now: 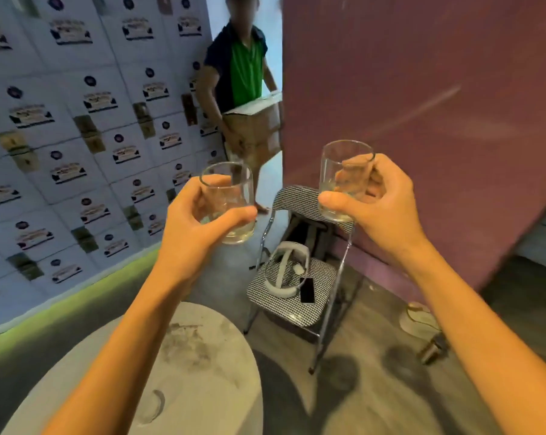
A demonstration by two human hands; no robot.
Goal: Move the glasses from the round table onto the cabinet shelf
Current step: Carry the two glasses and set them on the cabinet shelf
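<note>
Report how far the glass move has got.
Done: two glasses are off the round table, whose visible part holds none. In hand: the left hand grips the left glass, the right hand grips the right glass, both upright in the air over the chair. Left: setting them on the cabinet shelf, which is out of view.

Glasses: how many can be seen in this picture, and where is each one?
2. One glass is in the left hand, raised above the round table. The other glass is in the right hand, over the chair. More may be out of view.
</note>
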